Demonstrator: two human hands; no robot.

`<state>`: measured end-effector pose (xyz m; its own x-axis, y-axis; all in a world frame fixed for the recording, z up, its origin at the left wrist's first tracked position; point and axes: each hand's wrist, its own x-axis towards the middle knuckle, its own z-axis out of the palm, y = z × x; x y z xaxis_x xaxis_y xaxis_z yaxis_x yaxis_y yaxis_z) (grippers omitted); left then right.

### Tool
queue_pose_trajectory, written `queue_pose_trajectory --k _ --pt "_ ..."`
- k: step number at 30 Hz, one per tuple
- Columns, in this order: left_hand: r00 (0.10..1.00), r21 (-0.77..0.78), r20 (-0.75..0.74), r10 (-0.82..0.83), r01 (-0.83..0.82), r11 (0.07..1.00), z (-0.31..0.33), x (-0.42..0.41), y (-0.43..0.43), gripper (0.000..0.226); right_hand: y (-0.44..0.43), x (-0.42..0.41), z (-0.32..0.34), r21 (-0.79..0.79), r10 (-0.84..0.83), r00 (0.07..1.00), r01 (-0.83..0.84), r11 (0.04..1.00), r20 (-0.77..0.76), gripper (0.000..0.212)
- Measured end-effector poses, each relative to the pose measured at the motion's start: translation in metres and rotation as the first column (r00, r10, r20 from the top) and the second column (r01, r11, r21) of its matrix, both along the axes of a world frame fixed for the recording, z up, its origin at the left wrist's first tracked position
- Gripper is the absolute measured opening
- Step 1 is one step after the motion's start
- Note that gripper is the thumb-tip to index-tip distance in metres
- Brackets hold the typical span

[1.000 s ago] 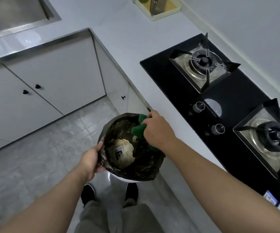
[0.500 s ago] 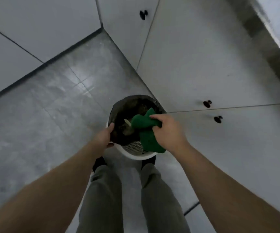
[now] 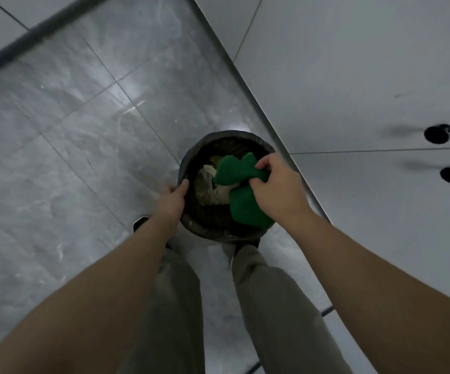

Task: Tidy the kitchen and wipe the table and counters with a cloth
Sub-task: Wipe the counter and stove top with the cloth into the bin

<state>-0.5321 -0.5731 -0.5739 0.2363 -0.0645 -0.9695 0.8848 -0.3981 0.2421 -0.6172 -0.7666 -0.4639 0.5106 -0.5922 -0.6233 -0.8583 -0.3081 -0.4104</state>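
R grip [image 3: 280, 190] clenches cloth [image 3: 245, 209] over bin [image 3: 218, 136], L grip [image 3: 171, 197] holds rim, cabinet [image 3: 353, 76] adj

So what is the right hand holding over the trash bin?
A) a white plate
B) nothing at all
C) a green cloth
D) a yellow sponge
C: the right hand has its fingers curled round a bunched green cloth, which hangs over the open, black-lined trash bin.
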Motion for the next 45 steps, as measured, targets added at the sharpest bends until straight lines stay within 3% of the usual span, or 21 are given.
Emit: queue_pose_trajectory --k 4,8,11,15,18,21,23,24,26,28,29,31,35,40,45 --pt "1.0 0.093 0.026 -0.014 0.012 0.996 0.041 0.01 -0.009 0.082 0.005 0.004 0.01 0.013 0.049 0.996 -0.048 0.999 -0.073 0.021" --pt "0.993 0.16 0.092 -0.071 0.056 0.986 0.103 0.021 -0.006 0.074 0.008 0.01 0.047 0.073 -0.006 0.995 0.013 0.997 -0.101 0.021" --pt "0.987 0.147 0.134 -0.093 0.073 0.986 0.171 0.03 0.014 0.068 0.01 0.02 0.102 0.164 -0.16 0.981 0.177 0.971 -0.108 0.02" --pt "0.973 0.099 0.226 -0.052 0.03 0.995 0.287 0.047 0.049 0.047 0.024 0.04 0.208 0.411 -0.417 0.899 0.433 0.802 -0.132 0.025" --pt "0.96 0.042 0.281 -0.001 -0.011 0.999 0.369 0.055 0.072 0.036 0.041 0.052 0.279 0.496 -0.409 0.911 0.379 0.781 -0.052 0.019" --pt "0.928 -0.018 0.368 -0.056 0.067 0.998 0.445 0.072 0.111 0.039 0.078 0.08 0.352 0.499 -0.287 0.956 0.216 0.839 0.068 0.014" --pt "0.827 -0.018 0.526 -0.196 0.242 0.97 0.496 0.095 0.14 0.052 0.108 0.108 0.397 0.48 -0.103 0.98 0.01 0.877 0.168 0.014" --pt "0.716 0.031 0.641 -0.275 0.334 0.942 0.523 0.104 0.158 0.06 0.128 0.122 0.416 0.442 0.014 0.976 -0.11 0.89 0.215 0.015" --pt "0.341 0.23 0.818 -0.463 0.543 0.807 0.578 0.135 0.186 0.072 0.165 0.163 0.46 0.325 0.316 0.9 -0.408 0.853 0.302 0.016" --pt "-0.001 0.455 0.807 -0.59 0.637 0.622 0.627 0.16 0.209 0.078 0.2 0.202 0.497 0.175 0.569 0.739 -0.653 0.737 0.36 0.015" --pt "-0.042 0.508 0.774 -0.632 0.637 0.58 0.646 0.169 0.223 0.077 0.218 0.219 0.515 0.118 0.645 0.67 -0.722 0.682 0.368 0.014" --pt "-0.048 0.543 0.77 -0.636 0.573 0.614 0.668 0.19 0.249 0.062 0.249 0.251 0.546 0.044 0.721 0.559 -0.802 0.596 0.411 0.012" --pt "0.125 0.535 0.784 -0.609 0.362 0.763 0.703 0.237 0.305 0.025 0.292 0.309 0.581 0.052 0.681 0.481 -0.835 0.548 0.552 0.012" --pt "0.232 0.439 0.842 -0.486 0.227 0.869 0.735 0.297 0.355 0.022 0.326 0.372 0.591 0.052 0.779 0.388 -0.907 0.419 0.492 0.059" --pt "0.27 0.416 0.847 -0.458 0.198 0.887 0.741 0.379 0.393 0.024 0.358 0.467 0.59 -0.094 0.836 0.318 -0.913 0.397 0.447 0.044"
